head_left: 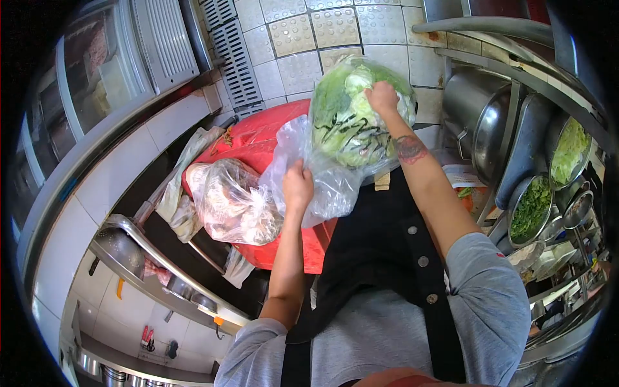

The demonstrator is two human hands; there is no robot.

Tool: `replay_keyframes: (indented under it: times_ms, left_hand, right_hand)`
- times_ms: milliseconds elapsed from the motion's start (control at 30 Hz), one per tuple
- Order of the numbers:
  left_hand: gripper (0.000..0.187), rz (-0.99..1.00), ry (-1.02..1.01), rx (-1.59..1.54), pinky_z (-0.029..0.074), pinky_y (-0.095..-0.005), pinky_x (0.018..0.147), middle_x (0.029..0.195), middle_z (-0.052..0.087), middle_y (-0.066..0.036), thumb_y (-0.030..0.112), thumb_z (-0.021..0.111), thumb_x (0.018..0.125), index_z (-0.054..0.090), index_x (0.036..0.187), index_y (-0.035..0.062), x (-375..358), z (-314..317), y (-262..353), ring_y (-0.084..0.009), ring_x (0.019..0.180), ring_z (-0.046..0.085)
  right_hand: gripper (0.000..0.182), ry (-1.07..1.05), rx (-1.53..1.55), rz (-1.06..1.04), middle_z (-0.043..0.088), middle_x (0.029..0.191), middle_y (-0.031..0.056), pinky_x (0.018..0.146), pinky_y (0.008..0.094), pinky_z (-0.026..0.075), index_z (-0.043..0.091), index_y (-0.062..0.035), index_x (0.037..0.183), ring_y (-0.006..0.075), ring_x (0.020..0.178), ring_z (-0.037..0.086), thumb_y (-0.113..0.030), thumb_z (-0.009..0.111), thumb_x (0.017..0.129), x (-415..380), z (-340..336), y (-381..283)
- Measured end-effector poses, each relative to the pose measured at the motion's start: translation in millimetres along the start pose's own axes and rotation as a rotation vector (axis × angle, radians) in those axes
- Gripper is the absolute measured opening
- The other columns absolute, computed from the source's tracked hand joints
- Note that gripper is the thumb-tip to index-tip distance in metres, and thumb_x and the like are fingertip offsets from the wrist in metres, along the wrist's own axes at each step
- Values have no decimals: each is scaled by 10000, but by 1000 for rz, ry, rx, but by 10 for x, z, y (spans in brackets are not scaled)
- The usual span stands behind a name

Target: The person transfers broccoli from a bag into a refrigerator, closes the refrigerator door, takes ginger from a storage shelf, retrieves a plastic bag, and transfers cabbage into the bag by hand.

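A large clear plastic bag of leafy green vegetables (335, 122) stands upper centre, above the black apron. My right hand (382, 98) lies on the pale greens at the top of the bag, its fingers curled in among them and partly hidden. At the bag's loose plastic edge (329, 193), my left hand (298, 186) is closed on the clear film. Left of that hand, a knotted clear bag with pale, lumpy contents (235, 206) rests on a red surface (293, 251).
Bowls of chopped greens (530, 209) and a lidded metal pot (491, 132) stand on a rack at the right. A metal counter edge (138, 113) curves along the left. Beyond the bags are floor tiles (296, 35) and a drain grate (235, 64).
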State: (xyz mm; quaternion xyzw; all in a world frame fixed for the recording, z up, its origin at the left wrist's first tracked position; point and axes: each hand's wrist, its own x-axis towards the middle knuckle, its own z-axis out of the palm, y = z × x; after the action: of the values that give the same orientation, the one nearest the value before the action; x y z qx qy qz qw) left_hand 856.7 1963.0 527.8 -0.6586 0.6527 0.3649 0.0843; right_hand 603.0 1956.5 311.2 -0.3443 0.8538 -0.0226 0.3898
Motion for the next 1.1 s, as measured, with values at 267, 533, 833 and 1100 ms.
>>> replay_keyframes:
  times_ms: [267,533,833,1100]
  left_hand:
    - [237,0,-27,242,478,-487,713,808,609,-281,83,495,746,629,928,11,222,-172,-13,-424,778,609]
    - [264,-16,47,200,472,-502,729,808,607,-291,49,493,726,604,959,-7,126,-124,-336,-445,794,603]
    - [340,-5,-67,241,474,-495,743,888,613,-272,59,509,721,568,1055,31,66,-268,-311,-427,843,606]
    - [505,625,-365,277,505,-444,656,1288,445,-135,-68,460,679,562,1083,217,-166,-339,361,-375,795,620]
  right_hand:
    - [235,-106,47,-83,670,893,160,764,443,494,698,-74,868,350,851,640,-271,596,792,550,148,213]
    - [319,-156,527,-195,634,788,191,695,453,448,639,-28,761,373,754,595,-308,513,849,-332,206,291]
    - [429,-178,417,-272,599,765,235,687,471,437,579,8,747,400,762,584,-373,445,890,-1577,-317,38]
    - [277,-402,609,-118,590,695,212,633,474,457,554,-3,768,406,714,599,-257,657,730,-3064,-900,-800]
